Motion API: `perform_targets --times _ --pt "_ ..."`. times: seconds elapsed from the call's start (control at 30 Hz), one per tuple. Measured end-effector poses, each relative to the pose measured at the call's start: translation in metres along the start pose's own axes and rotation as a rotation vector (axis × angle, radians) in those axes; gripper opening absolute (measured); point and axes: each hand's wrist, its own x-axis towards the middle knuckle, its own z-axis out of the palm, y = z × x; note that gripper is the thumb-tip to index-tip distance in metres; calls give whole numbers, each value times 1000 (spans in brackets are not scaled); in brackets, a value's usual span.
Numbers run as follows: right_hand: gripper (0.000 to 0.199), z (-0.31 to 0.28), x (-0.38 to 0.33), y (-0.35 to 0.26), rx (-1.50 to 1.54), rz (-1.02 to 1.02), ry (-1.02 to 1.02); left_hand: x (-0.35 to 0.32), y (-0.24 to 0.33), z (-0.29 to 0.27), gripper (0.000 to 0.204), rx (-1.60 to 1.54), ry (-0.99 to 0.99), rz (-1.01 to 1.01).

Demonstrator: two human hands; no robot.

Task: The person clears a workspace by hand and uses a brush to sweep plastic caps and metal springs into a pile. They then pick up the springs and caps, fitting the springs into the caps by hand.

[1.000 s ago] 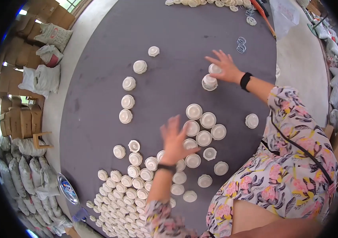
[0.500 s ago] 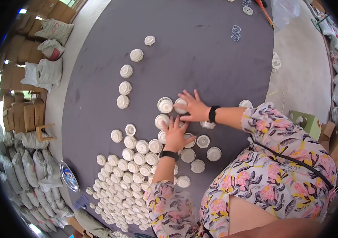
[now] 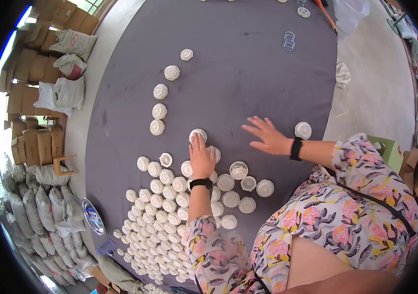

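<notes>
My left hand (image 3: 202,158) lies with its fingers stretched out, the fingertips touching a white round plastic cap (image 3: 197,132). Another similar cap (image 3: 214,154) shows partly beside my left thumb. My right hand (image 3: 270,138) hovers over the grey cloth with its fingers spread and nothing in it. To the right of it rests a single white cap (image 3: 303,130). Below my left hand a dense cluster of white caps (image 3: 162,215) spreads toward the near edge. A hollow-looking white cup (image 3: 238,170) lies open side up among the looser caps near my left wrist.
A row of spaced caps (image 3: 159,111) runs away on the far left of the grey-covered table (image 3: 248,73). A wire coil (image 3: 289,41) lies at the far right. A metal tray (image 3: 93,217) stands at the left edge. Cardboard boxes (image 3: 37,147) and sacks (image 3: 47,210) line the left wall.
My right hand has drawn away to the right, apart from the caps. My left hand has shifted slightly left and farther forward onto a cap. Caps between the hands now sit nearer the cluster.
</notes>
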Motion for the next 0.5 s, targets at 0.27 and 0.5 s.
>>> perform_targets --times 0.27,0.5 --pt "58 -45 -80 55 -100 156 71 11 8 -7 74 73 -133 -92" --pt "58 -36 -114 74 -242 239 80 -53 95 16 64 63 -125 90"
